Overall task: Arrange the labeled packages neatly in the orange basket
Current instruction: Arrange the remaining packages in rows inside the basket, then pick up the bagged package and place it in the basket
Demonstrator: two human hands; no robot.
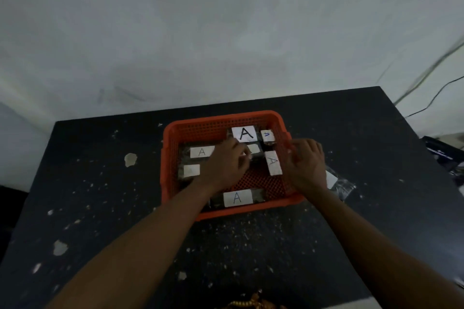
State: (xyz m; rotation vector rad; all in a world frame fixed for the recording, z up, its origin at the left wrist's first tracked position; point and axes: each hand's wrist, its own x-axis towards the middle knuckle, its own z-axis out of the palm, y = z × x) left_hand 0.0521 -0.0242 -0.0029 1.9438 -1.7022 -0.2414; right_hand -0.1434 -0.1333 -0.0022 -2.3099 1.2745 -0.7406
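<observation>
On the dark, paint-flecked surface point(105, 208) sits the orange basket point(200, 124), its dark packages carrying white "A" labels. The left hand point(223, 165) pinches a middle package point(254, 152), while the right hand point(307, 162) rests half-curled at the right rim, holding nothing I can see. I'd slide that package square against its neighbours, label up.

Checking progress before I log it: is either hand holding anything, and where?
Left hand lies on a package in the basket; grip hidden. Right hand at the basket's right wall, apparently empty.
</observation>
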